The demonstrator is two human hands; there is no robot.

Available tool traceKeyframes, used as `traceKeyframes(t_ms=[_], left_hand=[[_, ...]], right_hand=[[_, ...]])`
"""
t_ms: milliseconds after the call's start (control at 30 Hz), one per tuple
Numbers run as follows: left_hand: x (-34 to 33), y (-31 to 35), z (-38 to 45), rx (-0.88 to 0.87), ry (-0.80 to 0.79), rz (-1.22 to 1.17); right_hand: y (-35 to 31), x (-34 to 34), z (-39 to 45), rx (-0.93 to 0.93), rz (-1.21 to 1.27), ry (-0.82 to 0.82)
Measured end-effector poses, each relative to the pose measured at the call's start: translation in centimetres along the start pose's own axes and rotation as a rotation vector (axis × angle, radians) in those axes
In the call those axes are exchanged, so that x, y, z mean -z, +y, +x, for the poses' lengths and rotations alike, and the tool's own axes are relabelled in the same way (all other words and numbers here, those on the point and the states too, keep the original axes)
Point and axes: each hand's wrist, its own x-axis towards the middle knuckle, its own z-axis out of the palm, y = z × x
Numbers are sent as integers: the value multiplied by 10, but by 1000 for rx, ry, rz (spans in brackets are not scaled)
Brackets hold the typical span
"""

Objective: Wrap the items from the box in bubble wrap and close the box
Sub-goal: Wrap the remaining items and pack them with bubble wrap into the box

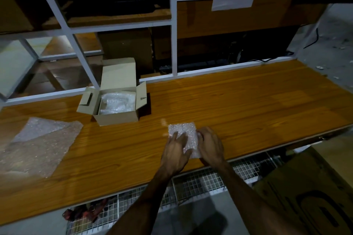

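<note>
Pressing down on a small bubble-wrapped bundle, the left hand lies flat with its fingers spread and fairly straight across the bundle's left half, the fingertips reaching toward its far edge. The right hand sits just beside it, its fingers curled over the bundle's right edge and closed on the wrap there; what lies under its palm is hidden. The bundle rests on the wooden tabletop close to the near edge, directly beneath and between the two hands, with only its far part showing beyond the fingers. What is inside the wrap cannot be told.

Ahead of the left hand and off to its left, well apart from it, stands the open cardboard box, its lid flap raised at the back and its side flaps splayed outward. Inside the box sits crumpled bubble wrap; whether it covers an item cannot be told. Farther to the left of the left hand, also well apart, a loose sheet of bubble wrap lies flat on the tabletop, one corner folded over.

Beyond the box rises a white metal frame with wooden shelves behind it. Below and to the right of the right hand, past the tabletop's near edge, a large cardboard carton shows.
</note>
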Motion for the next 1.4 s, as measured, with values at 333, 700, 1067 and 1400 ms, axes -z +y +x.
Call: traceKeyframes(t_ms=[333,700,1067,1400], left_hand=[[1,-21,-21,118,-98,305],[21,-27,-25,274,-2,255],[47,-8,-9,439,40,-161],[66,-11,-15,531,323,-1041]], right_hand=[[22,-28,7,321,-172,-456],[25,-9,28,146,-21,-382],[30,16,49,51,-2,-605],[3,31,31,-153,581,-263]])
